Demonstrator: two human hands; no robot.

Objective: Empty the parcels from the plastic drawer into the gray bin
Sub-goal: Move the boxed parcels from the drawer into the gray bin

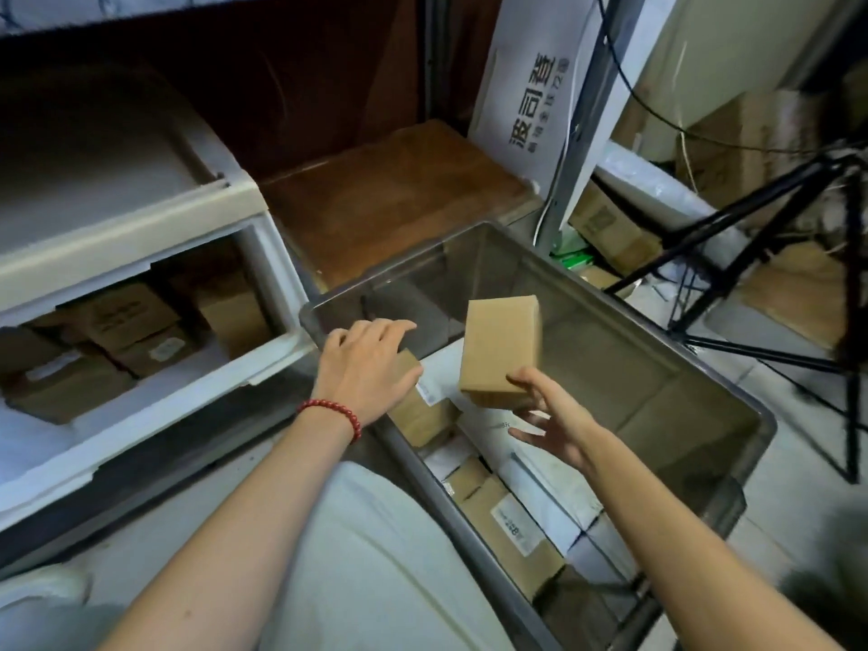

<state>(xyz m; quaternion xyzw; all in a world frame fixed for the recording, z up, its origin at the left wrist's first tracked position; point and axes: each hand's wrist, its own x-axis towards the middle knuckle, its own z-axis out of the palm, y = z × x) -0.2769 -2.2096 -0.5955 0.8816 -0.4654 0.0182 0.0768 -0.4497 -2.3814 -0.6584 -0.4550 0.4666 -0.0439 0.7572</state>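
Mid-drop over the gray bin (610, 350): a parcel (500, 350) tips off the spread fingers (528, 383) of the right hand (556, 422); the left hand (364, 368) covers a second parcel (409, 366), grip unclear. Next, likely more from the plastic drawer (164, 406).

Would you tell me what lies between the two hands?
In the head view, between the left hand and right hand: a brown box touching the right hand, and below it a white parcel in the gray bin.

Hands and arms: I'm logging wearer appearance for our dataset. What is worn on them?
No sleeves or gloves: both arms are bare to the frame edge. The left hand has a red beaded bracelet at the wrist; the right hand shows no bracelet, watch or ring.
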